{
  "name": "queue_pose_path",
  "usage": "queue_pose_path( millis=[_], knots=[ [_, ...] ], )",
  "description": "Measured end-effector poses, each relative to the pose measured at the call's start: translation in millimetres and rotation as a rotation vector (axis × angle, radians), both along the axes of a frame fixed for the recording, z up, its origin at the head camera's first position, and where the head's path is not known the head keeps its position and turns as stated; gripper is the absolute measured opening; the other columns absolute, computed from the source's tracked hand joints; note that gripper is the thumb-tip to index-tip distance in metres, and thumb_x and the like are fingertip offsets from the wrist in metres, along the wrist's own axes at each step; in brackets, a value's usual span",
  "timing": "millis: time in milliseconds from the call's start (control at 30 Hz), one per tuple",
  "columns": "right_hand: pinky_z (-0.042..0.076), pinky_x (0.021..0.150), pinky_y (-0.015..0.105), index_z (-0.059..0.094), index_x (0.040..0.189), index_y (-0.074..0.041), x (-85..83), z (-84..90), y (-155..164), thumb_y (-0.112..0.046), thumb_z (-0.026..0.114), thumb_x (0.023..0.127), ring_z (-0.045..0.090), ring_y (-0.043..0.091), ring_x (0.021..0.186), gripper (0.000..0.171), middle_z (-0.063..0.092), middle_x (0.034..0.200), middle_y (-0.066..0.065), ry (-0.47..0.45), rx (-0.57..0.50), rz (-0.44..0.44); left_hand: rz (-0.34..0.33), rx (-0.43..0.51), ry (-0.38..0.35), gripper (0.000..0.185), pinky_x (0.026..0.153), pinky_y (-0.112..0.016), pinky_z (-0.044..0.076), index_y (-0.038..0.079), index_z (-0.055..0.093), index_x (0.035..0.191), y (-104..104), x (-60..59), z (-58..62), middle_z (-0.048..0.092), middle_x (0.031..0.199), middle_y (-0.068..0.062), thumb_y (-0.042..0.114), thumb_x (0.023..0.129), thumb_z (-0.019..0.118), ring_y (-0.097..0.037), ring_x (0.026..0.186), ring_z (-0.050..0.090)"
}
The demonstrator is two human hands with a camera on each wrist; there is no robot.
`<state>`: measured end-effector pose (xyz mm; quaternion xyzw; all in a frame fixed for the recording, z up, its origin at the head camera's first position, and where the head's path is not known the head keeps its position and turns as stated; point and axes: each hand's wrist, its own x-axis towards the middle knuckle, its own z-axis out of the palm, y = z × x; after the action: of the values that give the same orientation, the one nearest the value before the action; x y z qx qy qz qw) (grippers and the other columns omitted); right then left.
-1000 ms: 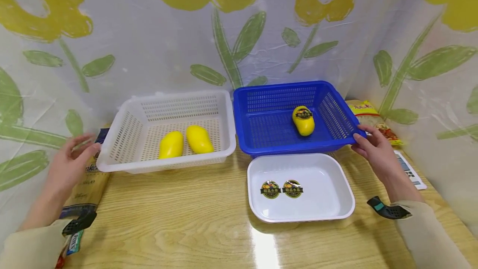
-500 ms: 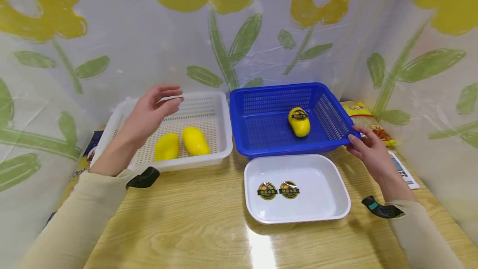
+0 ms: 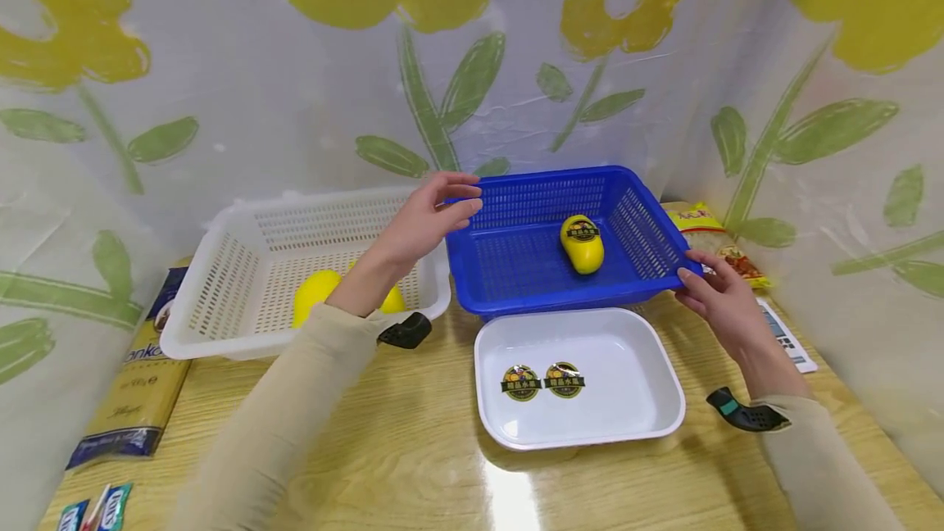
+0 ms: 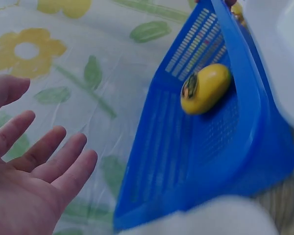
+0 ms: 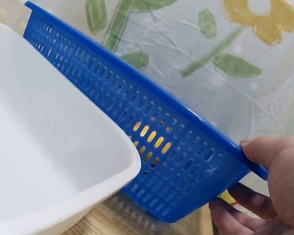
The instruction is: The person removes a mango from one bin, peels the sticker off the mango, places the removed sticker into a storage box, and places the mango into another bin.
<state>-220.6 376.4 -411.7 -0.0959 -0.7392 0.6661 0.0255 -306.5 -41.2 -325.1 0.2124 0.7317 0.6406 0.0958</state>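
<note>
A blue plastic basket stands at the back with one yellow mango inside, a dark round sticker on its skin. My right hand grips the basket's front right corner, thumb over the rim and fingers underneath, as the right wrist view shows. My left hand hovers in front of the basket's left end, fingers spread and holding nothing; the left wrist view shows its palm. Left of it, a white plastic basket holds two yellow mangoes, partly hidden by my left forearm.
In front of the blue basket is a white tray with two round stickers. A gold pasta packet lies at the left, small sachets nearer. A yellow food packet and a white printed card are on the right.
My left hand has moved from the white basket's left end, over its mangoes, to the blue basket's left side. My right hand has kept hold of the blue rim; the view has shifted slightly.
</note>
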Motion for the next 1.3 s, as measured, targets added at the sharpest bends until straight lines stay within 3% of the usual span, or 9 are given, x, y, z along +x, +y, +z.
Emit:
queue_pose_path(
  millis=[300,467,633,800,1100,1300],
  knots=[
    [0.054,0.078,0.019,0.041,0.138,-0.016,0.6,0.8,-3.3,-0.034,0.066,0.091,0.066,0.005,0.086,0.056,0.048,0.115,0.005,-0.012,-0.023,-0.008,-0.025,-0.118,-0.03,0.045,0.1,-0.039,0.045,0.017,0.051,0.138,58.6,-30.1,-22.8,0.053,0.136,-0.005,0.03,0.096,0.063,-0.021,0.121,0.052],
    [0.055,0.077,0.021,0.041,0.138,-0.015,2.2,0.1,-0.2,-0.028,0.067,0.092,0.067,0.007,0.085,0.054,0.05,0.112,0.004,0.0,-0.097,-0.004,-0.024,-0.202,-0.109,0.05,0.101,-0.042,0.044,0.02,0.05,0.14,91.8,-48.3,-39.7,0.049,0.14,-0.006,0.035,0.095,0.064,-0.025,0.122,0.05],
    [0.055,0.079,0.022,0.04,0.14,-0.015,3.0,0.2,0.1,-0.028,0.066,0.093,0.067,0.008,0.086,0.055,0.05,0.113,0.006,-0.01,-0.071,-0.006,-0.023,-0.188,-0.21,0.05,0.103,-0.046,0.042,0.021,0.049,0.14,113.8,-60.1,-49.1,0.047,0.141,-0.008,0.034,0.094,0.066,-0.029,0.125,0.047],
    [0.054,0.08,0.021,0.038,0.142,-0.014,0.9,4.6,-2.1,-0.032,0.064,0.094,0.066,0.007,0.089,0.058,0.047,0.116,0.009,-0.03,-0.002,-0.004,-0.005,-0.145,-0.272,0.049,0.104,-0.048,0.042,0.021,0.05,0.14,125.8,-67.6,-53.4,0.046,0.141,-0.009,0.031,0.094,0.066,-0.03,0.129,0.045],
    [0.054,0.083,0.022,0.036,0.143,-0.015,1.0,5.8,-8.6,-0.034,0.062,0.095,0.065,0.01,0.095,0.058,0.046,0.122,0.012,-0.064,0.039,-0.011,-0.053,-0.187,-0.332,0.048,0.106,-0.051,0.039,0.021,0.049,0.141,132.9,-70.1,-62.3,0.042,0.145,-0.011,0.025,0.096,0.064,-0.033,0.135,0.04],
    [0.053,0.087,0.025,0.035,0.146,-0.014,0.7,4.9,-14.3,-0.036,0.06,0.096,0.064,0.009,0.094,0.06,0.044,0.127,0.015,-0.065,0.083,-0.002,-0.068,-0.196,-0.332,0.045,0.105,-0.052,0.039,0.022,0.05,0.14,133.9,-71.8,-64.8,0.042,0.144,-0.011,0.023,0.097,0.064,-0.033,0.135,0.04]
  ],
)
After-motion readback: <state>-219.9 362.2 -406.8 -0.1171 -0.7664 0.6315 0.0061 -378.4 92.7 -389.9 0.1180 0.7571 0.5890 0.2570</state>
